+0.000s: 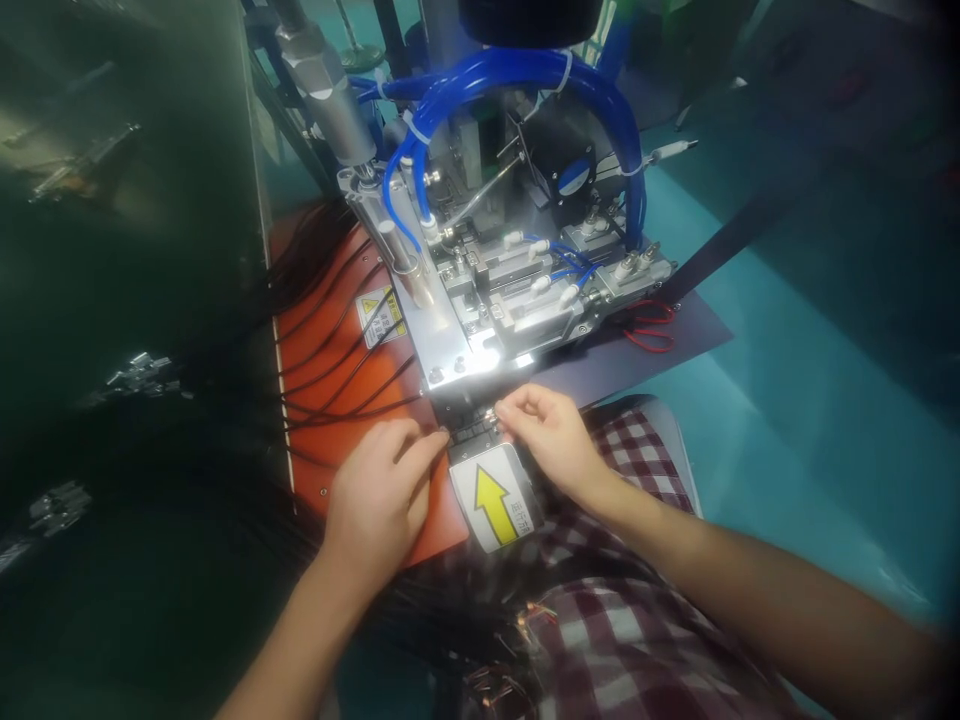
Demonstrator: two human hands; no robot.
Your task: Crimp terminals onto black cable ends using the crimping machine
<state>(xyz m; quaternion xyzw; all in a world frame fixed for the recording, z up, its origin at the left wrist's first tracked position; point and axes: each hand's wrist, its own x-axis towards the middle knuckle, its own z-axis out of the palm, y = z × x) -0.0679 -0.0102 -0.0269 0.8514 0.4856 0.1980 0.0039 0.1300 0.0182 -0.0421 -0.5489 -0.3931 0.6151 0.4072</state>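
My right hand is closed in a pinch over a small shiny metal piece at the right side of a dark slotted fixture. Across from it, my left hand has its thumb and forefinger pressed together at the fixture's left edge. Whatever those fingers hold, if anything, is too small to make out. Just in front of the fixture is a white label with a yellow arrow. Behind it stands a machine with a bright metal plate.
Thick blue air tubes arch over the machine. Black cables cross the orange plate on the left. Bundled wires with bare copper ends lie by the checkered cloth on my lap. A red wire loop hangs at the right.
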